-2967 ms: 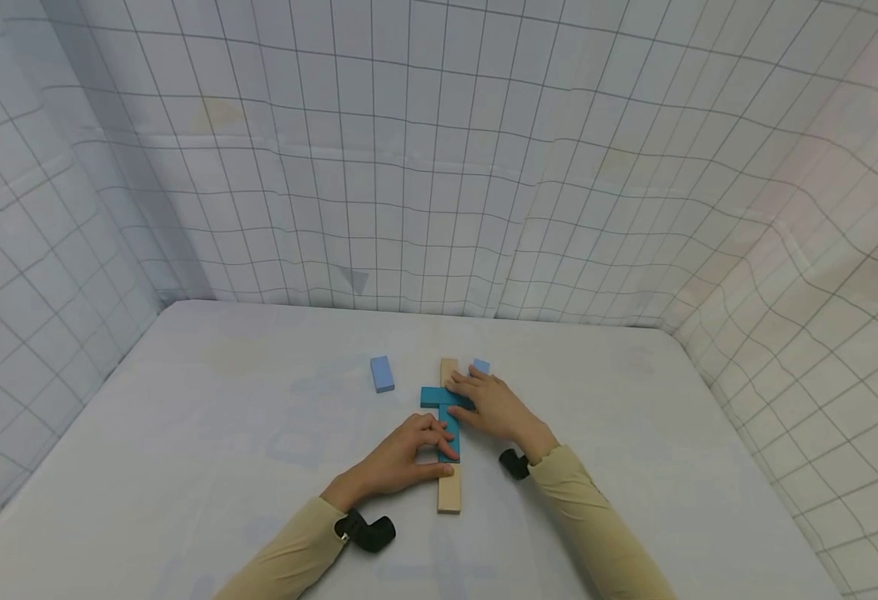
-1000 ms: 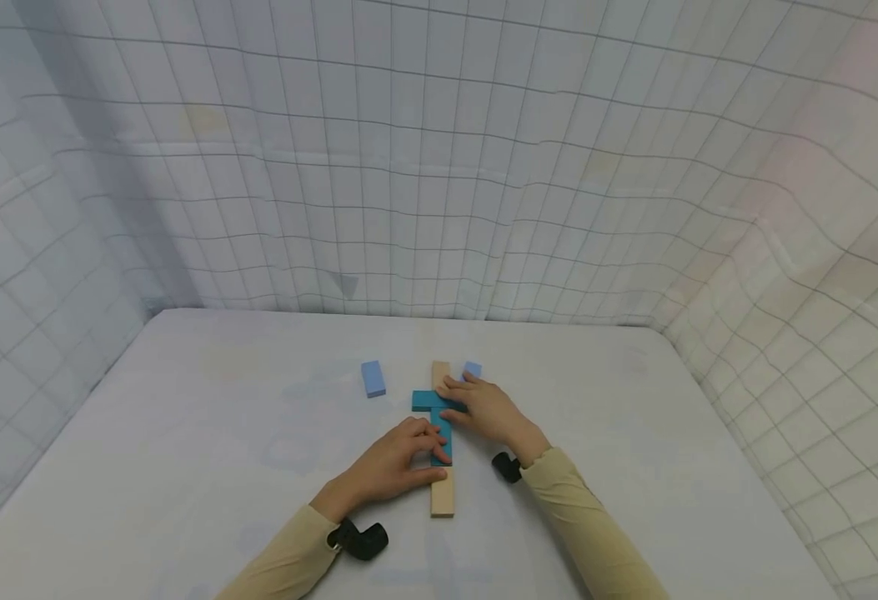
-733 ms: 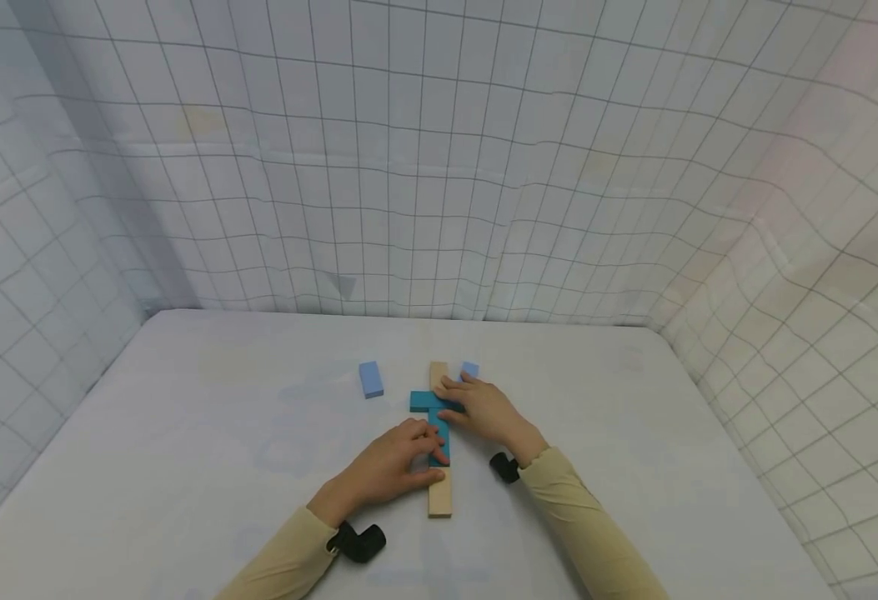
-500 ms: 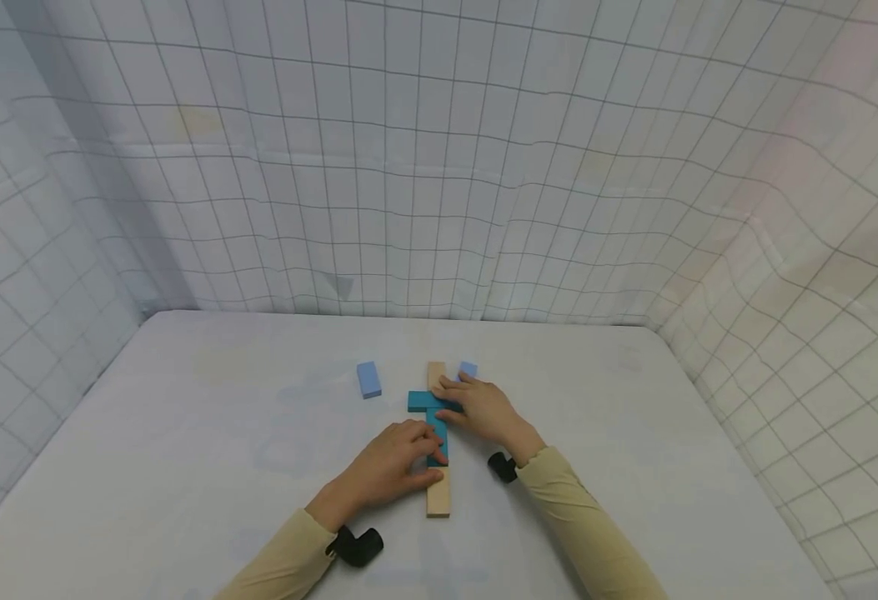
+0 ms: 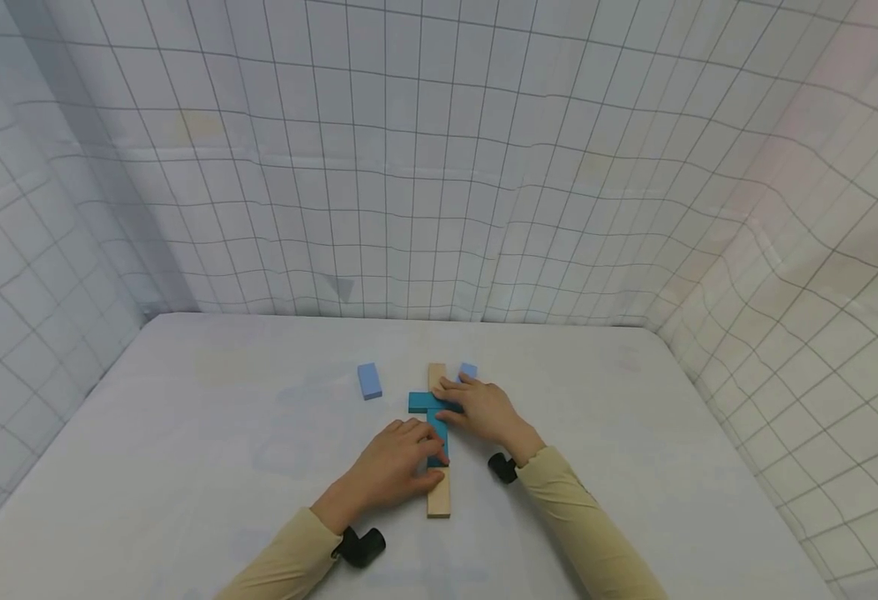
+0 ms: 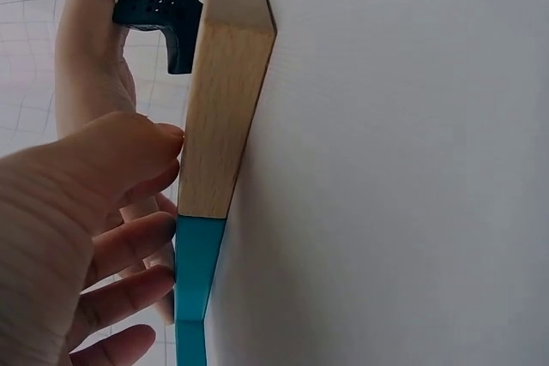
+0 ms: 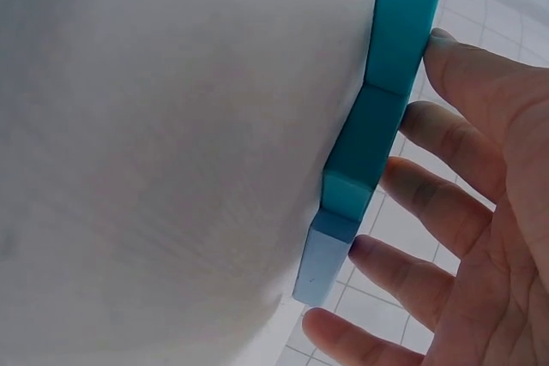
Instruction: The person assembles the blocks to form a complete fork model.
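Note:
Wooden blocks form a line with a crosspiece in the head view. A plain wood block lies at the front, a teal block behind it, a second teal block crosswise, and another plain block at the back. My left hand rests over the front part, thumb at the plain block and loosely bent fingers along the teal one. My right hand lies with spread fingers over the crosspiece's right end, hiding it. In the right wrist view, fingertips line the teal blocks and the pale blue block.
One light blue block lies apart, left of the crosspiece. White gridded curtains stand behind and at both sides of the white table. Dark wrist cameras hang close over the table, one under the left wrist.
The head view has shifted slightly, so everything appears a little further left than 3 seconds ago. Both hands stay at the same blocks, and the blocks keep their layout.

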Demonstrator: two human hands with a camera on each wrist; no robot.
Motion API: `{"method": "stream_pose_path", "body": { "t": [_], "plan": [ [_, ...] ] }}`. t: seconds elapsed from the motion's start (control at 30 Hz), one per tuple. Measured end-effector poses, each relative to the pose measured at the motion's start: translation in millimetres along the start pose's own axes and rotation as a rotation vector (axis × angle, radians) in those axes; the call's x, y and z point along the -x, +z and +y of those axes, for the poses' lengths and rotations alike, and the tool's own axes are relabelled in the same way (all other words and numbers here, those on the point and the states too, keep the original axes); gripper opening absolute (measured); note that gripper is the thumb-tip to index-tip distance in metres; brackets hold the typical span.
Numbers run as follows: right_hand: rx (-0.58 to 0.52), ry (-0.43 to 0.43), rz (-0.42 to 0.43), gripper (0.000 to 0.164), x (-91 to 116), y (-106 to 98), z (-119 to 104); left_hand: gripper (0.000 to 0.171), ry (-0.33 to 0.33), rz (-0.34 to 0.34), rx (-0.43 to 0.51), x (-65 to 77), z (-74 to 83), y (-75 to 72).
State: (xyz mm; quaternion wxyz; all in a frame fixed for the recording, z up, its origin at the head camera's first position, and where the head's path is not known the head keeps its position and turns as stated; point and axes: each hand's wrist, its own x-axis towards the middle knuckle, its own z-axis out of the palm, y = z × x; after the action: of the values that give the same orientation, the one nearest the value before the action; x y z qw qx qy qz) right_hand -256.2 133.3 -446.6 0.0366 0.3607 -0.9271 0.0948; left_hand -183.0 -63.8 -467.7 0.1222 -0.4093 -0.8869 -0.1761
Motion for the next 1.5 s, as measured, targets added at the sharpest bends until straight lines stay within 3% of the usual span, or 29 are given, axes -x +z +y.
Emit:
{"method": "stream_pose_path", "body": {
  "t": [0.3, 0.4, 0.5, 0.6, 0.73, 0.83, 0.93, 1.13, 1.5],
  "plan": [
    [-0.014, 0.017, -0.016, 0.048, 0.1, -0.9, -1.1, 0.014, -0.02, -0.012, 0.011, -0.2, -0.8, -4.1],
    [-0.012, 0.02, -0.017, 0.048, -0.2, -0.6, -1.0, 0.012, -0.031, 0.029, 0.053, 0.4, -6.6, -5.7],
    [-0.009, 0.024, -0.018, 0.048, -0.6, -0.5, -1.0, 0.009, -0.084, 0.115, 0.12, 1.0, -18.4, -7.9],
    [-0.007, 0.027, -0.021, 0.048, -0.7, 0.2, -0.9, 0.008, -0.226, 0.237, 0.179, 1.7, -33.9, -11.1],
    [-0.013, 0.033, -0.034, 0.048, -0.6, 0.8, -0.7, 0.011, -0.54, 0.374, 0.218, 3.7, -54.4, -18.3],
    [-0.023, 0.037, -0.043, 0.047, -0.4, 0.4, -0.9, 0.02, -0.742, 0.403, 0.249, 5.1, -68.4, -24.5],
    [-0.022, 0.042, -0.045, 0.048, -0.3, 0.0, -1.0, 0.029, -0.834, 0.376, 0.289, 5.8, -80.8, -28.5],
    [-0.031, 0.047, -0.047, 0.049, 0.4, 0.7, -1.0, 0.038, -0.874, 0.311, 0.335, 7.3, -95.1, -27.7],
    [-0.03, 0.042, -0.036, 0.048, 0.3, 2.8, 0.5, 0.051, -0.776, 0.246, 0.238, 8.4, -104.2, -22.3]
  ]
}}
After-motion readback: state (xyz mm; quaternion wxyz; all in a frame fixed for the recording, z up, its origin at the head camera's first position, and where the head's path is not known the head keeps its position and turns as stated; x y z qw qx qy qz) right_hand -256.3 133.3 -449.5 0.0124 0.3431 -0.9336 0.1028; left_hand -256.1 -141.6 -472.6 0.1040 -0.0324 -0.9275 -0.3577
